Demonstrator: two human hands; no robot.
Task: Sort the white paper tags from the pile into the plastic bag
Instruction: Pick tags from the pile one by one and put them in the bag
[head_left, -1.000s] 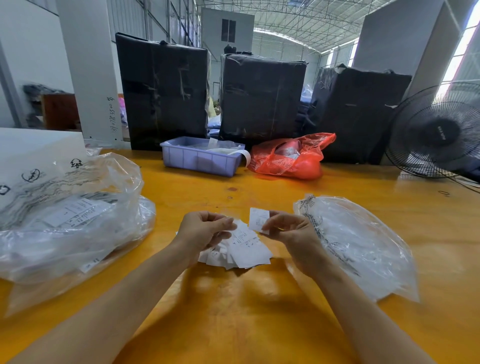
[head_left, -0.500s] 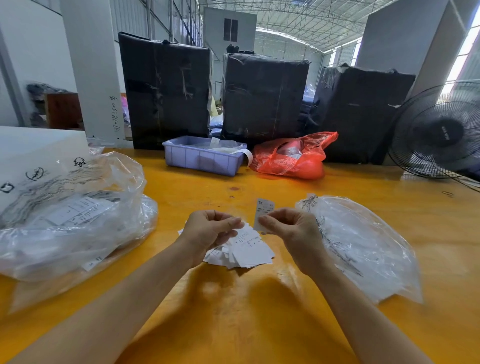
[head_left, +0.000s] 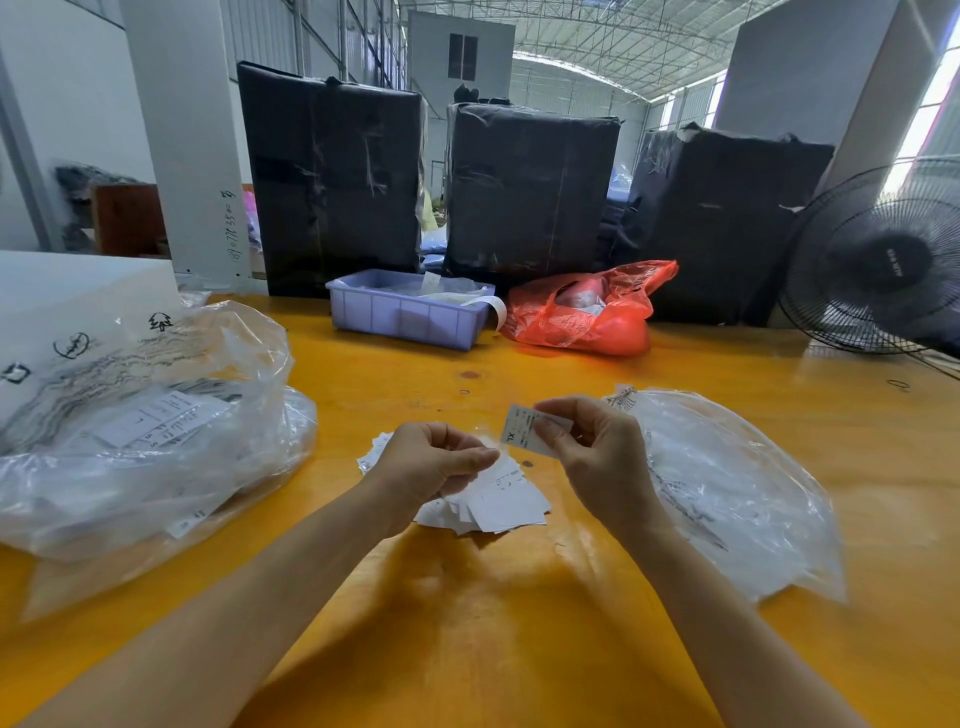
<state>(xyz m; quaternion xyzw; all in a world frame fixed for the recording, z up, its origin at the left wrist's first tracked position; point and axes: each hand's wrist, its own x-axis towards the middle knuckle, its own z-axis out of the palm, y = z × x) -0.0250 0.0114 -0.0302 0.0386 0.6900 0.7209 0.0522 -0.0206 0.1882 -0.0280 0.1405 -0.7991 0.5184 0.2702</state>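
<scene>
A fanned pile of white paper tags (head_left: 498, 501) lies on the yellow table (head_left: 467, 649) in front of me. My right hand (head_left: 597, 457) pinches one white tag (head_left: 524, 434) printed "XL" between thumb and fingers, raised above the pile. My left hand (head_left: 431, 462) hovers over the pile's left part with curled fingers; whether it holds a tag is hidden. A clear plastic bag (head_left: 727, 493) with white tags inside lies flat just right of my right hand.
Large clear plastic bags (head_left: 145, 431) with printed labels are heaped at the left. At the table's far edge stand a lilac plastic bin (head_left: 405, 317) and a red plastic bag (head_left: 587, 312). Black wrapped bales (head_left: 332, 176) stand behind. A black fan (head_left: 878, 265) is at the right.
My right hand has lifted the single tag a little and turned it so that its printed face shows. My left hand has stayed over the pile.
</scene>
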